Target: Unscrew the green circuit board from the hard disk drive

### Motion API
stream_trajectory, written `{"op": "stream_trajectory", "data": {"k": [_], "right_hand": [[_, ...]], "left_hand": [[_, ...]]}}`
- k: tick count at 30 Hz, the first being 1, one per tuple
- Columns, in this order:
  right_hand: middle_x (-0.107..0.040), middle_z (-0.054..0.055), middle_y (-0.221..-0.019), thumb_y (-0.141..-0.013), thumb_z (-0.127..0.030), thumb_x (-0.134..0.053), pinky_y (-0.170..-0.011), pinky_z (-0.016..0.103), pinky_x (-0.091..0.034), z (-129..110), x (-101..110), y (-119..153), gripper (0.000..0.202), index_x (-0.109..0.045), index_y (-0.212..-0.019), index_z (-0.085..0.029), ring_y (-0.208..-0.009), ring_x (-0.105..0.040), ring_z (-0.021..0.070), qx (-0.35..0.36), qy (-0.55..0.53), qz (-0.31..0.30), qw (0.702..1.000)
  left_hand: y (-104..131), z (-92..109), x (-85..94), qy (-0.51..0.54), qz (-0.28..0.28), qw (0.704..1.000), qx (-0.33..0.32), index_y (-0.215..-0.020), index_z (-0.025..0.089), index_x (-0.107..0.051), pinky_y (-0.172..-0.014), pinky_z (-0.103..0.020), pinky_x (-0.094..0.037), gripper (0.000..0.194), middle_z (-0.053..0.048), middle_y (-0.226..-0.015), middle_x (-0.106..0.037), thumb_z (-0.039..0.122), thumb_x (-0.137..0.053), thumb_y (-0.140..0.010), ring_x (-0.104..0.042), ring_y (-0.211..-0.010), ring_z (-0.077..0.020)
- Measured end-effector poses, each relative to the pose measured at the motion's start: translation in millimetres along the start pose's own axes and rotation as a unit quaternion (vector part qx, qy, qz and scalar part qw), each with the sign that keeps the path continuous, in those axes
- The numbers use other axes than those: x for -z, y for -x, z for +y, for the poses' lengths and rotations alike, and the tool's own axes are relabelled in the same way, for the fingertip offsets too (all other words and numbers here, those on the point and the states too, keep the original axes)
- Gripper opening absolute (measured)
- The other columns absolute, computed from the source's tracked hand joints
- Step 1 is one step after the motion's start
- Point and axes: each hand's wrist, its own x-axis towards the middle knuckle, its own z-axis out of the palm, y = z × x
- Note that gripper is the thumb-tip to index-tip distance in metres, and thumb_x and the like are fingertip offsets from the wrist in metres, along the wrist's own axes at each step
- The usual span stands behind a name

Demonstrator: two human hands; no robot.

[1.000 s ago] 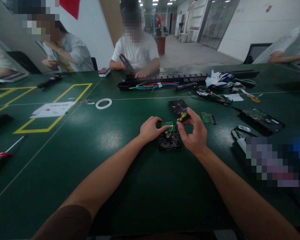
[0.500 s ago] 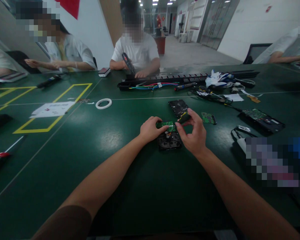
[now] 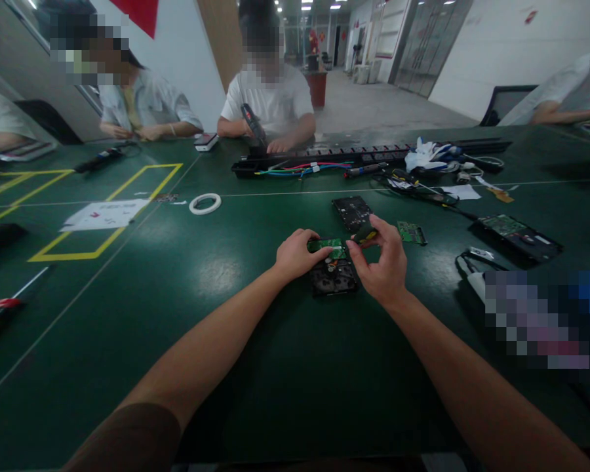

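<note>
A black hard drive [image 3: 334, 278] lies on the green table in front of me, with a green circuit board [image 3: 330, 245] at its far end. My left hand [image 3: 297, 254] grips the drive's left side, its thumb resting on the board. In my right hand [image 3: 382, 262] is a screwdriver [image 3: 364, 234] with a dark green and yellow handle, held tilted at the board's right edge. Its tip is hidden or too small to make out. Just behind lies a second black hard drive [image 3: 350, 213], and a loose green circuit board [image 3: 412, 233] sits to the right.
A roll of white tape [image 3: 193, 204] and a paper sheet [image 3: 105, 215] lie left. A red-handled screwdriver [image 3: 2, 313] is at the far left. A long black power strip [image 3: 373, 156] runs across the back, and a larger drive [image 3: 518, 239] stands right. Several people sit around the table.
The screwdriver's handle has turned slightly in my right hand; my left hand stays put. At the back left, a person's raised hand has come down toward the table.
</note>
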Motion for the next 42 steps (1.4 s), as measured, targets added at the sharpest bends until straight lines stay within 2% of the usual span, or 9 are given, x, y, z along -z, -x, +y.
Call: {"op": "stream_trajectory", "data": {"k": [6, 11, 16, 26, 33, 36, 42], "right_hand": [[-0.060, 0.011, -0.140, -0.093, -0.025, -0.066, -0.086, 0.047, -0.068, -1.9, 0.9, -1.7, 0.072, -0.033, -0.157, -0.033, -0.112, -0.072, 0.0284, -0.004, -0.008, -0.006, 1.000], [-0.060, 0.011, -0.141, -0.094, -0.025, -0.065, -0.085, 0.047, -0.068, -1.0, 0.5, -1.8, 0.073, -0.032, -0.158, -0.034, -0.105, -0.073, 0.0267, -0.005, -0.011, -0.011, 1.000], [-0.063, 0.009, -0.131, -0.092, -0.030, -0.069, -0.079, 0.047, -0.067, -2.3, 2.3, -2.5, 0.071, -0.036, -0.155, -0.035, -0.089, -0.070, 0.0235, -0.007, 0.027, 0.001, 1.000], [-0.060, 0.011, -0.138, -0.092, -0.028, -0.066, -0.074, 0.045, -0.066, -1.4, 1.0, 0.4, 0.075, -0.032, -0.159, -0.034, -0.090, -0.068, 0.0235, -0.009, 0.019, -0.012, 1.000], [-0.061, 0.009, -0.142, -0.094, -0.031, -0.068, -0.080, 0.049, -0.065, -4.8, 1.6, -0.7, 0.078, -0.029, -0.161, -0.037, -0.080, -0.065, 0.0213, -0.009, 0.045, -0.005, 0.999], [-0.059, 0.010, -0.148, -0.094, -0.031, -0.067, -0.080, 0.049, -0.065, -5.1, 0.9, -0.6, 0.079, -0.027, -0.162, -0.037, -0.085, -0.067, 0.0227, -0.006, 0.044, -0.004, 0.999], [-0.058, 0.011, -0.149, -0.094, -0.026, -0.064, -0.088, 0.050, -0.067, -4.1, 1.5, -2.1, 0.075, -0.030, -0.161, -0.034, -0.115, -0.069, 0.0299, 0.005, 0.019, -0.002, 1.000]], "left_hand": [[-0.4, -1.8, -0.8, -0.004, 0.003, 1.000, -0.003, -0.111, 0.026, -0.070, -0.089, -0.038, -0.054, 0.044, -0.005, -0.116, -0.070, 0.063, -0.071, -0.088, -0.067, -0.106, -0.0250], [-0.2, -1.2, -0.4, 0.003, 0.001, 1.000, -0.003, -0.110, 0.026, -0.070, -0.090, -0.038, -0.054, 0.043, -0.006, -0.116, -0.070, 0.062, -0.071, -0.088, -0.067, -0.106, -0.0250], [-0.4, -2.0, -0.9, -0.001, 0.001, 1.000, -0.004, -0.110, 0.026, -0.070, -0.089, -0.038, -0.054, 0.043, -0.006, -0.116, -0.070, 0.063, -0.071, -0.088, -0.067, -0.106, -0.0252], [-0.8, -2.1, -1.5, -0.005, 0.002, 1.000, -0.004, -0.111, 0.026, -0.070, -0.089, -0.038, -0.054, 0.044, -0.005, -0.114, -0.070, 0.064, -0.071, -0.088, -0.067, -0.106, -0.0253], [-0.4, -2.0, -1.6, -0.004, 0.004, 1.000, -0.008, -0.111, 0.026, -0.070, -0.089, -0.038, -0.054, 0.043, -0.005, -0.115, -0.070, 0.063, -0.071, -0.089, -0.067, -0.106, -0.0249], [-0.2, -1.5, -1.1, -0.005, 0.002, 1.000, -0.004, -0.112, 0.026, -0.070, -0.089, -0.038, -0.054, 0.044, -0.006, -0.116, -0.070, 0.063, -0.070, -0.089, -0.067, -0.105, -0.0251], [-0.5, -2.5, -1.9, -0.002, -0.001, 1.000, -0.004, -0.111, 0.026, -0.070, -0.089, -0.038, -0.054, 0.045, -0.006, -0.116, -0.070, 0.064, -0.070, -0.089, -0.067, -0.105, -0.0254]]}}
